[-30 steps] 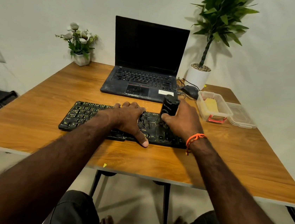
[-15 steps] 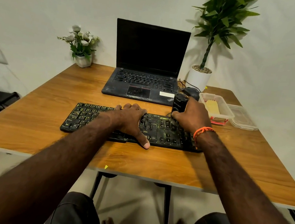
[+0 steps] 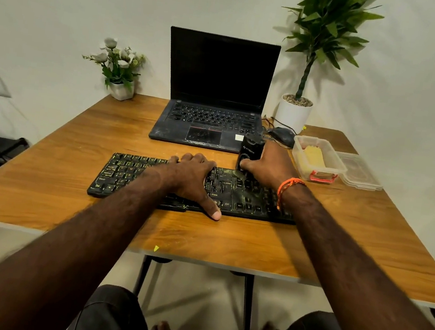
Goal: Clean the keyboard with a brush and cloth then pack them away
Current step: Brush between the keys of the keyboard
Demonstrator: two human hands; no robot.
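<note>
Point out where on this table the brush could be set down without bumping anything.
Bare wood lies left of the keyboard, below the flower pot, and along the near edge of the table. The right rear is crowded: mouse, open container, lid.

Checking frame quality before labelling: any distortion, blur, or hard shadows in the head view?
Head view: wide-angle bend shows, the table edges splay outward. Light falls from above left: the tall plant casts a soft shadow on the wall. The laptop screen is dark, without glare. The keyboard legends are sharp; feet at the bottom edge look smeared.
</note>
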